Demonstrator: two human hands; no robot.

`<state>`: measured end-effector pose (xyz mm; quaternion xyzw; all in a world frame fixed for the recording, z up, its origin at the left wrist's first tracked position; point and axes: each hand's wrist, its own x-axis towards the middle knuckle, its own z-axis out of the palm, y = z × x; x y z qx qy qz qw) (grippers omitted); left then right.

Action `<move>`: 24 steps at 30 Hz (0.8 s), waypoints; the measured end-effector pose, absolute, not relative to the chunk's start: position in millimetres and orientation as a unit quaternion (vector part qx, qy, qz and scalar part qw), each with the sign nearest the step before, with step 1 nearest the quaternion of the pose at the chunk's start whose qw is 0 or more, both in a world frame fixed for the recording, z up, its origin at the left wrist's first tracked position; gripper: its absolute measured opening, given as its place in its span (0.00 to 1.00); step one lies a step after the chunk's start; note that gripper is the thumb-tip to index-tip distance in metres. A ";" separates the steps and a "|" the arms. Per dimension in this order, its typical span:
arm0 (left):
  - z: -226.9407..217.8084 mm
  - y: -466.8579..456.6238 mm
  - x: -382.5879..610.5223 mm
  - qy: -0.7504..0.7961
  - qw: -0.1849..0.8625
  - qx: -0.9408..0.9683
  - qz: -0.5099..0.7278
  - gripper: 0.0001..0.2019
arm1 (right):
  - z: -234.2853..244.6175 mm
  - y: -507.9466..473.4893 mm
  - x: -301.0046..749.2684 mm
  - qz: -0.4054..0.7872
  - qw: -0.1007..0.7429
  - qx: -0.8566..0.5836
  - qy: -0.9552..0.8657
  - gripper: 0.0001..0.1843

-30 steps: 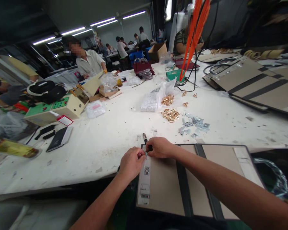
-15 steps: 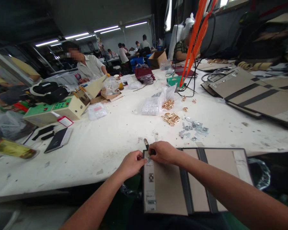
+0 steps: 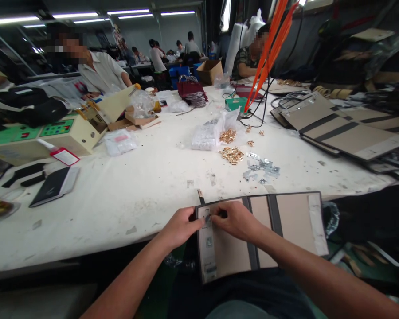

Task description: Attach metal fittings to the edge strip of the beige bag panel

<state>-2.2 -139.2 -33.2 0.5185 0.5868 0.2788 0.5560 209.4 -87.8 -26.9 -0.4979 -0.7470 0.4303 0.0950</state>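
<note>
A flat tan panel with dark stripes (image 3: 286, 221) lies half off the near edge of the white table (image 3: 146, 195). A pale strip with small metal fittings (image 3: 209, 248) runs along its left side. My left hand (image 3: 179, 228) pinches the top of that strip at the panel's upper left corner. My right hand (image 3: 236, 219) rests on the panel just to the right, fingers curled and pinching a small part I cannot make out, almost touching the left hand.
Gold buckles (image 3: 232, 155), silver metal pieces (image 3: 261, 167) and plastic bags of parts (image 3: 206, 136) lie mid-table. A cream machine with a green panel (image 3: 53, 135) and a dark notebook (image 3: 53, 186) sit left. More tan panels (image 3: 346, 133) are stacked right. Other people work at the far side.
The panel has slid toward me over the table edge and now tilts. Both hands came back with it, still pinching its upper left corner. The view has dipped.
</note>
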 end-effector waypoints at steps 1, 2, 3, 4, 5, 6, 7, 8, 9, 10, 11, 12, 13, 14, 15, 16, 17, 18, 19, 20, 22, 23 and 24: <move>-31.1 -141.9 -1.2 0.587 0.569 0.505 0.276 0.15 | -30.4 -90.9 207.2 0.436 0.106 -0.504 -0.738 0.18; -29.3 -144.6 -0.1 0.589 0.583 0.489 0.274 0.16 | -33.2 -93.9 205.3 0.442 0.119 -0.506 -0.731 0.18; -27.8 -147.2 1.1 0.592 0.595 0.470 0.272 0.17 | -35.4 -96.7 203.8 0.447 0.131 -0.506 -0.726 0.18; -26.7 -149.6 2.4 0.598 0.604 0.454 0.268 0.18 | -37.3 -99.3 202.9 0.451 0.143 -0.505 -0.722 0.17; -26.0 -151.7 3.7 0.604 0.608 0.443 0.264 0.18 | -39.0 -101.7 202.5 0.454 0.151 -0.504 -0.719 0.17; -25.8 -153.4 4.9 0.610 0.608 0.437 0.258 0.17 | -40.7 -103.9 202.4 0.457 0.156 -0.502 -0.718 0.16; -26.0 -154.7 5.9 0.616 0.604 0.436 0.254 0.16 | -42.5 -105.9 202.7 0.458 0.159 -0.500 -0.717 0.16; -26.7 -155.7 6.7 0.621 0.596 0.442 0.251 0.15 | -44.3 -107.8 203.1 0.458 0.160 -0.499 -0.718 0.15; -27.6 -156.4 7.3 0.625 0.583 0.455 0.250 0.13 | -46.2 -109.6 203.4 0.455 0.162 -0.497 -0.721 0.15; -28.7 -156.9 7.7 0.625 0.568 0.474 0.250 0.12 | -48.1 -111.2 203.6 0.451 0.164 -0.496 -0.724 0.15; -29.8 -157.3 8.0 0.624 0.550 0.496 0.249 0.11 | -49.8 -112.6 203.6 0.443 0.166 -0.496 -0.728 0.15; -30.7 -157.7 8.3 0.619 0.534 0.519 0.249 0.11 | -51.3 -113.9 203.4 0.434 0.167 -0.496 -0.734 0.15; -31.2 -158.2 8.8 0.615 0.519 0.539 0.247 0.12 | -52.6 -115.1 202.9 0.422 0.168 -0.496 -0.740 0.15; -31.3 -158.8 9.6 0.612 0.508 0.555 0.245 0.12 | -53.6 -116.2 202.3 0.410 0.169 -0.496 -0.747 0.15; -31.0 -159.7 10.7 0.610 0.498 0.566 0.243 0.12 | -54.2 -117.1 201.4 0.396 0.168 -0.498 -0.753 0.16; -30.4 -160.9 12.2 0.611 0.488 0.574 0.243 0.12 | -54.5 -118.0 200.6 0.383 0.167 -0.501 -0.758 0.16; -29.4 -162.3 14.0 0.613 0.478 0.580 0.244 0.12 | -54.4 -118.8 199.7 0.372 0.165 -0.505 -0.761 0.16; -28.3 -164.0 16.2 0.617 0.467 0.583 0.247 0.12 | -53.8 -119.5 198.9 0.363 0.162 -0.513 -0.761 0.16; -27.0 -165.7 18.5 0.622 0.457 0.585 0.249 0.11 | -52.8 -120.3 198.1 0.356 0.156 -0.521 -0.760 0.16; -25.6 -167.6 21.0 0.627 0.449 0.585 0.250 0.11 | -51.2 -121.1 197.6 0.350 0.150 -0.531 -0.757 0.15; -22.5 -170.9 25.9 0.636 0.439 0.583 0.250 0.10 | -47.0 -123.0 197.2 0.338 0.139 -0.548 -0.752 0.16; -20.9 -172.3 28.1 0.638 0.436 0.584 0.250 0.10 | -44.5 -124.0 197.5 0.332 0.134 -0.555 -0.751 0.16; -19.4 -173.3 30.2 0.639 0.433 0.585 0.251 0.10 | -42.2 -125.1 198.0 0.326 0.131 -0.559 -0.751 0.16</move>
